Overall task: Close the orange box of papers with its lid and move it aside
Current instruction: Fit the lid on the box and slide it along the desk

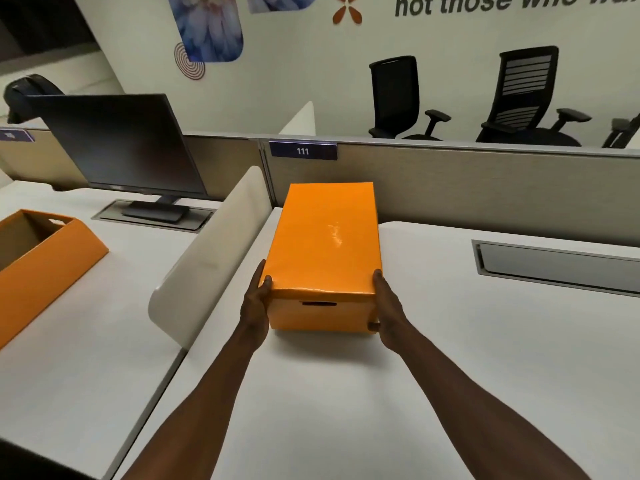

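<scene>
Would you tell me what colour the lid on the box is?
Glossy orange lid, matching its box; head view.

White desks [450,341] fill the lower frame; a dark monitor [121,147] stands upper left, two black chairs [398,98] upper right.

Both bare arms reach forward, left hand [258,299] and right hand [388,313] facing inward, fingers [267,282] curled.

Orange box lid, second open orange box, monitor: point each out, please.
orange box lid [325,237], head view, middle of its top face.
open orange box [52,261], head view, its near side wall.
monitor [121,143], head view, centre of the dark screen.
</scene>
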The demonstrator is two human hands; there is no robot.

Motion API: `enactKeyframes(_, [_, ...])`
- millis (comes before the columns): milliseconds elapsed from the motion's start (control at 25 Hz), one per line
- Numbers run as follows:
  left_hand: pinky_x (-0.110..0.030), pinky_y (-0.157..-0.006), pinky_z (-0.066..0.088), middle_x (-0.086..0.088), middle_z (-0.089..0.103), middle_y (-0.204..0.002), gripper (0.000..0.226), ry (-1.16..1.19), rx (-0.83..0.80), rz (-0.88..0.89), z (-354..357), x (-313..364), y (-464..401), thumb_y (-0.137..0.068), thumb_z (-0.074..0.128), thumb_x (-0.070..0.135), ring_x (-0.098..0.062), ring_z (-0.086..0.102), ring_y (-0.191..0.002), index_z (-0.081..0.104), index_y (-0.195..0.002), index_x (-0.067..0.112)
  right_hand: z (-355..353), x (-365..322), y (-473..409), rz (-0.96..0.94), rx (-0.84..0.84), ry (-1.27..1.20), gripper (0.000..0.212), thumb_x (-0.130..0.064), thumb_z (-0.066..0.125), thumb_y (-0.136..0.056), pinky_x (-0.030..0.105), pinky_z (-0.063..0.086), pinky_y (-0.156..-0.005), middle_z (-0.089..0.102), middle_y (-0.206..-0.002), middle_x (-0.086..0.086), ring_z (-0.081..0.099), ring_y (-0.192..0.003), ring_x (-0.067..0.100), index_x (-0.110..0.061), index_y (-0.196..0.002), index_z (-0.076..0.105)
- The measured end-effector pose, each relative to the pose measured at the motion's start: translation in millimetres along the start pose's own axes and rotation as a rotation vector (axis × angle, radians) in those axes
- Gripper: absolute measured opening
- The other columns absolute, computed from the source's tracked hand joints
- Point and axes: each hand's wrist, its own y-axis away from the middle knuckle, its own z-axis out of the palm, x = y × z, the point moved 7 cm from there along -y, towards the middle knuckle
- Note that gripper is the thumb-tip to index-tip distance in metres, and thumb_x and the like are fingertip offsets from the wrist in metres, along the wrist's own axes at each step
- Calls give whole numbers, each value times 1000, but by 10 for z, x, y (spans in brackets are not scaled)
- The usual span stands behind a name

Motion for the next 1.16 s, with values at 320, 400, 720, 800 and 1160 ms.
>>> enactKeyframes(320, [-43, -99, 51, -2, 37, -161, 70, -338, -4, 136, -197, -30, -54, -92, 51, 64, -31, 45, -141, 29, -154, 42, -9, -139, 126, -435, 326, 655, 91, -78, 38, -85, 44, 42, -105, 29, -162, 6, 38, -142, 23, -37, -158, 3])
enactKeyframes(400, [-40, -104, 47, -1, 29, -165, 102, -635, -22, 316, -182, 63, 22, -74, 62, 79, -21, 39, -143, 24, -158, 37, 68, -132, 190, -592, 293, 814, 102, -70, 61, -80, 43, 42, -105, 16, -166, 2, 29, -143, 15, -35, -158, 6])
enactKeyframes(720, [-60, -108, 48, -10, 25, -167, 102, -863, -54, 528, -361, 80, 59, -71, 90, 35, -39, 41, -144, 32, -155, 35, 214, -31, 175, -747, 132, 957, 110, -55, 81, -70, 49, 46, -104, 25, -163, 12, 48, -134, 35, -27, -158, 22])
enactKeyframes(800, [-63, -107, 47, -9, 19, -169, 102, -897, -69, 531, -401, 45, 94, -73, 86, 39, -40, 36, -147, 26, -156, 43, 246, 26, 186, -758, 153, 1017, 105, -48, 81, -74, 49, 49, -101, 16, -165, 13, 50, -133, 38, -28, -158, 20])
enactKeyframes(1160, [-64, -104, 49, -13, 36, -162, 94, -1385, -113, 848, -88, 83, 272, -77, 86, 31, -40, 31, -151, 34, -155, 20, 451, 76, 206, -852, 165, 1351, 98, -31, 82, -79, 58, 55, -88, 11, -167, 8, 15, -150, 44, -35, -157, 23])
